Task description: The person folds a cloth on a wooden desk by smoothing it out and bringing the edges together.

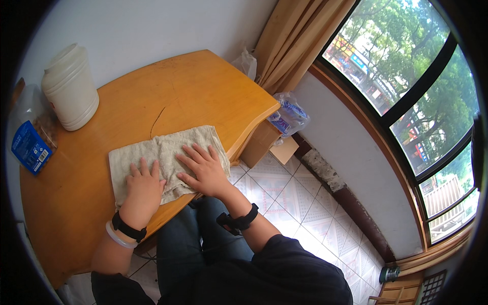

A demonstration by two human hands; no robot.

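Note:
A beige towel (168, 147) lies spread on the wooden table (122, 112), near its front edge. My left hand (143, 187) rests on the left part of the towel with its fingers stretched out. On the towel's right part my right hand (206, 170) lies flat, fingers spread. Neither hand grips the cloth. Small wrinkles run through the towel between and around my hands, and its lower edge reaches the table's rim.
A white plastic jug (70, 89) stands at the table's far left, beside a clear jar (38, 109) and a blue packet (30, 147). Right of the table are a cardboard box (260, 144) and a plastic bag (291, 113). A beige curtain (295, 35) hangs by the window.

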